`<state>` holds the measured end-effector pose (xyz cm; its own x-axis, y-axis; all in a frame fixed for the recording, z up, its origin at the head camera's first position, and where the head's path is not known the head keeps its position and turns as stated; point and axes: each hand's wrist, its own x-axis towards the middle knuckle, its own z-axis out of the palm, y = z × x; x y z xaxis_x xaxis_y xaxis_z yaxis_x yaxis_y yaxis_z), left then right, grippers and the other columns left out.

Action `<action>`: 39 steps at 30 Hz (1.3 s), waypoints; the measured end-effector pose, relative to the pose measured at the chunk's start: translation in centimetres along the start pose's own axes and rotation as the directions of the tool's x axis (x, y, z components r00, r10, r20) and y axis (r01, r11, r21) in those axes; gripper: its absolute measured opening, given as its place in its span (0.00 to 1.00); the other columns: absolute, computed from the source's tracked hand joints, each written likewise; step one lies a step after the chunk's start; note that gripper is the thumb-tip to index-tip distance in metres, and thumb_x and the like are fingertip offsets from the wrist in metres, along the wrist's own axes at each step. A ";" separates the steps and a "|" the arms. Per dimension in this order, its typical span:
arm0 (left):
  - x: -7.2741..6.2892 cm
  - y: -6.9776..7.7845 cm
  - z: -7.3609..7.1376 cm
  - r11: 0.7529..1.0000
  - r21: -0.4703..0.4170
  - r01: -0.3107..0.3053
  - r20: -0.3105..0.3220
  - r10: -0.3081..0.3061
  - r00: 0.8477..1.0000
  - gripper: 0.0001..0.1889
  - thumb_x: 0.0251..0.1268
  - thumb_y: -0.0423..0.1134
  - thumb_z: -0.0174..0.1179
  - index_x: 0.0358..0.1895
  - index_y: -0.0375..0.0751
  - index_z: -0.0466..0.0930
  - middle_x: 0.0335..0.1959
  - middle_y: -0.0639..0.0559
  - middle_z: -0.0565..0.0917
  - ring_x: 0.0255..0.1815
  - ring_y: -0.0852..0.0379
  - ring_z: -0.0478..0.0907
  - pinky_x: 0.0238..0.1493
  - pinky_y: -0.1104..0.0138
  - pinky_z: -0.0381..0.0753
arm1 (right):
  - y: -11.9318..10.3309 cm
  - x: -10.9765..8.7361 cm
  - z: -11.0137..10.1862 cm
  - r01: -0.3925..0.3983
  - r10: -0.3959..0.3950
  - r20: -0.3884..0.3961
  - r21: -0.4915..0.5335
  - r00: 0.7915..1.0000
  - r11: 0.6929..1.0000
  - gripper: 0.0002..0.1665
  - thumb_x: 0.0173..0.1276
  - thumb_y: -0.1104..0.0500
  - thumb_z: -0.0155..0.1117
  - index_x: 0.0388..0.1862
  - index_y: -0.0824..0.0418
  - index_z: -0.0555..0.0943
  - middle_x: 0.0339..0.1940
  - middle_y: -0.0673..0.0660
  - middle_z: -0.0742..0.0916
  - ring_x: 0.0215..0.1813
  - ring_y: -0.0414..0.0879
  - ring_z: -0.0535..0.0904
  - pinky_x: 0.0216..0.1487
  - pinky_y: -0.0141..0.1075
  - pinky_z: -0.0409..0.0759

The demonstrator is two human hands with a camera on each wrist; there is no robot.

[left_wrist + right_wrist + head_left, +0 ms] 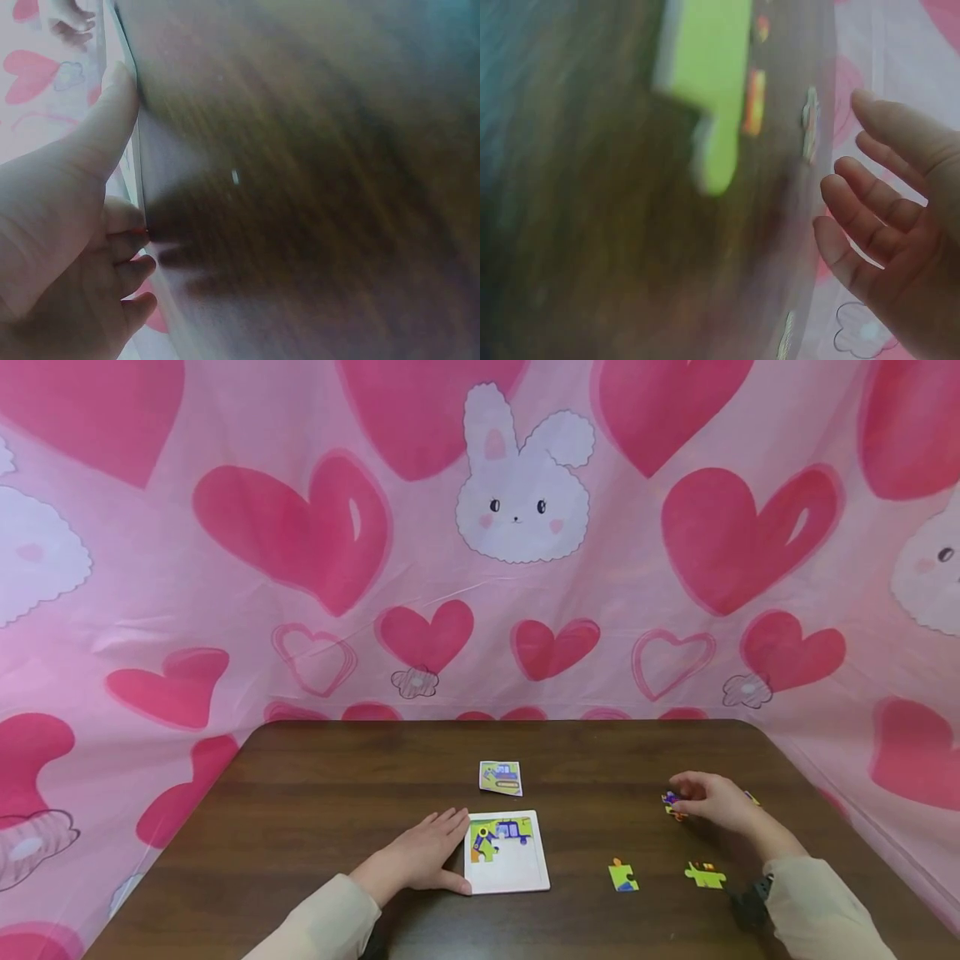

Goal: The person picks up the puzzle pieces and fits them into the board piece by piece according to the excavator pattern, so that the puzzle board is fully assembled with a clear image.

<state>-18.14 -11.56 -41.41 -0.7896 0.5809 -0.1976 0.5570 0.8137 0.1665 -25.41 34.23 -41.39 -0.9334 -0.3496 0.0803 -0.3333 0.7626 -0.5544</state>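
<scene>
A white square jigsaw tray (513, 868) lies on the table, its upper part filled with joined pieces showing a purple and green vehicle picture (504, 832). My left hand (427, 853) rests along the tray's left edge, fingers extended and thumb at the lower corner; the left wrist view shows that thumb (112, 124) against the edge. Over at the right, my right hand (716, 802) hovers by a purple and orange puzzle piece (670, 803). In the right wrist view its fingers (862, 217) are loosely bent with nothing between them, apart from the piece (810, 124).
Two loose green puzzle pieces, one with a blue corner (623, 877) and one with an orange patch (705, 875), lie right of the tray. Another piece (752, 797) shows partly behind my right hand. A small picture card (501, 778) lies beyond the tray. A patterned pink cloth (480, 635) hangs behind the table.
</scene>
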 end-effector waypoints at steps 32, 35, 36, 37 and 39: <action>-0.2 0.1 0.1 1.000 -0.006 0.005 0.010 -0.005 1.000 0.49 0.49 0.67 0.57 0.68 0.35 0.58 0.70 0.43 0.57 0.70 0.48 0.52 0.66 0.55 0.52 | -0.4 -0.1 0.0 0.018 -0.017 0.026 -0.034 1.000 0.999 0.11 0.53 0.63 0.70 0.33 0.63 0.77 0.27 0.50 0.77 0.31 0.44 0.71 0.32 0.36 0.71; -0.1 0.0 0.2 1.000 -0.006 0.005 0.008 -0.005 1.000 0.49 0.49 0.67 0.57 0.68 0.35 0.59 0.70 0.43 0.57 0.70 0.48 0.52 0.66 0.55 0.52 | -1.5 0.3 0.1 0.057 -0.057 0.013 -0.022 0.998 0.998 0.12 0.53 0.63 0.70 0.34 0.63 0.77 0.27 0.50 0.77 0.32 0.44 0.71 0.31 0.34 0.73; -0.1 0.0 0.1 1.000 -0.009 0.003 0.006 -0.003 1.000 0.49 0.49 0.67 0.58 0.68 0.34 0.59 0.70 0.43 0.58 0.70 0.48 0.52 0.66 0.55 0.52 | -2.0 0.4 0.1 0.073 -0.073 0.010 -0.018 0.997 0.997 0.12 0.54 0.63 0.70 0.34 0.64 0.77 0.28 0.50 0.77 0.32 0.44 0.71 0.31 0.34 0.73; -0.1 0.0 0.1 1.000 -0.012 0.001 0.005 -0.001 1.000 0.49 0.49 0.67 0.58 0.68 0.34 0.59 0.70 0.42 0.58 0.70 0.48 0.52 0.66 0.55 0.52 | -2.5 0.5 0.1 0.089 -0.089 0.005 -0.018 0.996 0.996 0.12 0.54 0.63 0.70 0.34 0.64 0.77 0.28 0.50 0.77 0.32 0.43 0.72 0.32 0.34 0.74; -0.1 0.0 0.1 1.000 -0.014 -0.004 0.001 0.004 1.000 0.49 0.50 0.66 0.58 0.68 0.33 0.59 0.69 0.42 0.58 0.70 0.47 0.52 0.66 0.55 0.53 | -3.6 0.8 0.1 0.123 -0.123 -0.004 -0.023 0.992 0.992 0.12 0.53 0.63 0.71 0.34 0.63 0.77 0.28 0.49 0.78 0.32 0.42 0.72 0.32 0.33 0.75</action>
<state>-18.04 -11.66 -41.50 -0.7869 0.5844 -0.1982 0.5566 0.8108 0.1810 -24.94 31.14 -39.44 -0.8857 -0.4389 0.1513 -0.4488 0.7263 -0.5207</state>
